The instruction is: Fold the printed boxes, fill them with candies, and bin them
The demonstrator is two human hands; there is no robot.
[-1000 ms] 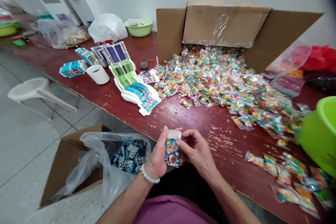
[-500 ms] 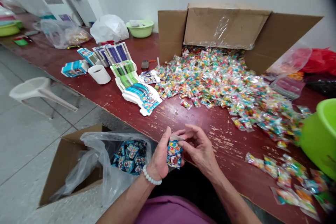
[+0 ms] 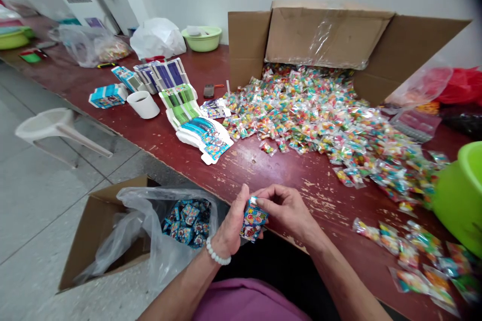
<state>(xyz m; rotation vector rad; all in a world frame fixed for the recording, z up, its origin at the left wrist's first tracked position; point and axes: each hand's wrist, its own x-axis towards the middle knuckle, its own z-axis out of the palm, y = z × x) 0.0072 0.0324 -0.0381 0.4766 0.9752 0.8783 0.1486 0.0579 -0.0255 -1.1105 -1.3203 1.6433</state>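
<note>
Table: your worn dark-red wooden table (image 3: 286, 170) runs from near right to far left, with a heap of small colourful clear packets (image 3: 309, 115) on its far side.
Left arm: your forearm rises from the near edge, a white bead bracelet (image 3: 217, 257) at the wrist.
Left hand: your left hand (image 3: 231, 228) is closed around a small colourful printed cardboard box (image 3: 253, 219), thumb upright along its left side.
Right hand: your right hand (image 3: 288, 208) comes in from the right, fingers curled, tips pinching its top end.
Box: tilted between both hands at the table's near edge.
Floor: near left, a brown cardboard carton lined with clear plastic (image 3: 101, 225) holds similar blue boxes.
</note>
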